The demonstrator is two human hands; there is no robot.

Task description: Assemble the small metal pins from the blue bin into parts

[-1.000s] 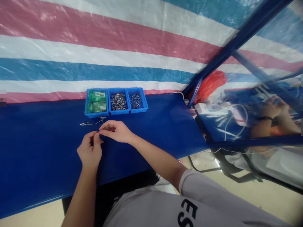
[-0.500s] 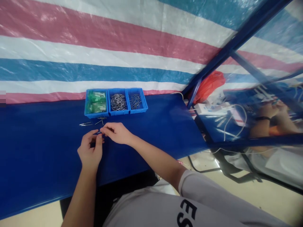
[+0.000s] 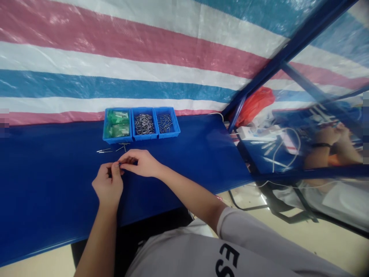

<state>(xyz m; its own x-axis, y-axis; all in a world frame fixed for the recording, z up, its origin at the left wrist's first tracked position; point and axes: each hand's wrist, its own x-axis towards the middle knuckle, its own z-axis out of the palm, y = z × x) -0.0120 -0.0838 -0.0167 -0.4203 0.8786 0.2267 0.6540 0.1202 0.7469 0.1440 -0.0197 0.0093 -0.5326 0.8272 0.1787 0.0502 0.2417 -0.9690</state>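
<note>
My left hand (image 3: 108,184) and my right hand (image 3: 141,162) meet over the blue table (image 3: 173,169), fingertips pinched together around something small, mostly hidden by the fingers. Just beyond them lie several thin metal pins (image 3: 103,151), some in a loose cluster (image 3: 123,147). Behind these stand three joined blue bins. The left bin (image 3: 117,141) holds green and clear plastic packets, the middle bin (image 3: 145,137) is full of small metal pins, and the right bin (image 3: 169,134) has fewer of them.
A striped plastic sheet (image 3: 129,65) hangs behind the table. Blue frame bars (image 3: 259,80) rise at the right. Past them are a red bag (image 3: 258,104), a white power strip (image 3: 253,133), cables and another person's hands (image 3: 331,134).
My fingertips have come closer together, and the left fingers have closed in. The thin piece that showed between them is now mostly covered. Bins and loose pins stay where they were.
</note>
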